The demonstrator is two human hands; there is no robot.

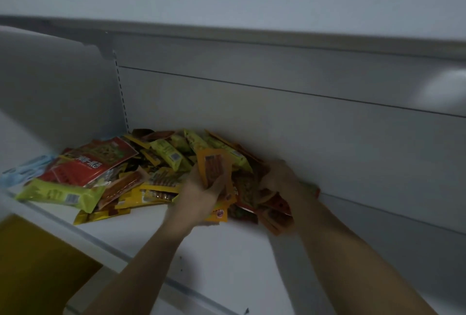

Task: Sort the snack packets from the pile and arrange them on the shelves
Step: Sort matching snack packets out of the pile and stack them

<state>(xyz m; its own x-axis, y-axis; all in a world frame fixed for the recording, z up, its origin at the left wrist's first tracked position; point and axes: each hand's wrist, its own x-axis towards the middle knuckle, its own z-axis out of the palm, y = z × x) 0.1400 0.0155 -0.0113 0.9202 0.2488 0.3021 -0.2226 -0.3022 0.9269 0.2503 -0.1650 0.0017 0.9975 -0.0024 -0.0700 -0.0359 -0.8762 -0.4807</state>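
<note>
Our left hand (201, 190) grips an orange packet (214, 166) by its lower end. The packet stands nearly upright, its long axis rising toward the back panel (277, 118) and its clear window facing us. Our right hand (280, 178) is blurred over the right side of the snack pile (164, 161) on the white shelf (227, 251), and we cannot tell its grip. A red packet (95, 163) lying flat at the left bears white Chinese characters too blurred to read.

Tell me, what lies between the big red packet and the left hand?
Head view: overlapping yellow snack packets fill the stretch from big red packet to left hand.
</note>
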